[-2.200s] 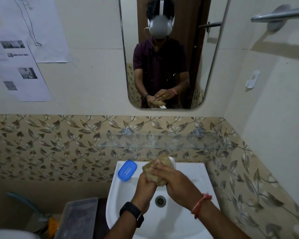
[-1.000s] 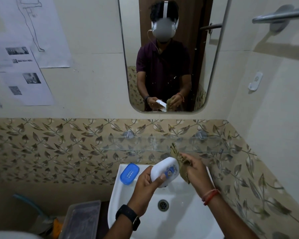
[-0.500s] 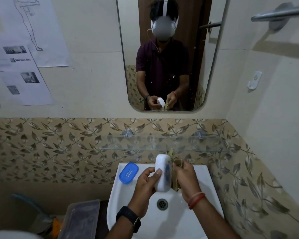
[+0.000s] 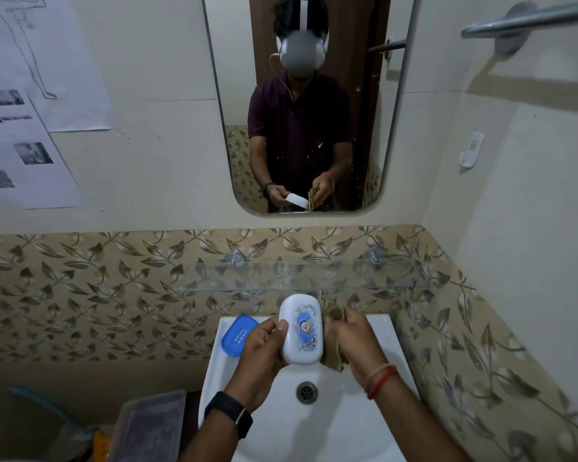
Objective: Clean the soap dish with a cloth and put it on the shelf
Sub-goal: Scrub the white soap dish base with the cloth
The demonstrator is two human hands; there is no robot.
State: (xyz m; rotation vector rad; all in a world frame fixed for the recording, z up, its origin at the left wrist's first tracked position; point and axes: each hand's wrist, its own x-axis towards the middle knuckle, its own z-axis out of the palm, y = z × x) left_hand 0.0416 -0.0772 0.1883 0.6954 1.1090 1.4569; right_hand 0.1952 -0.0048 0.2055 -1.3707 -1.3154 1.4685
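Observation:
My left hand [image 4: 264,348] grips a white soap dish [image 4: 301,330] with a blue label, its flat face turned toward me, held over the white sink [image 4: 374,425]. My right hand [image 4: 356,341] clutches a crumpled brown cloth [image 4: 332,351] pressed against the dish's right side. A blue soap dish part [image 4: 238,333] lies on the sink's back left corner. The glass shelf [image 4: 301,276] runs along the patterned wall just above the hands.
A mirror [image 4: 301,105] hangs above the shelf. Papers [image 4: 30,138] are stuck on the left wall, and a metal towel bar [image 4: 528,20] sits at the upper right. A grey plastic bin [image 4: 147,425] stands left of the sink. The drain [image 4: 307,392] lies below the hands.
The left hand turned the white dish from edge-on to face toward me. The right hand with the cloth stayed against its right side.

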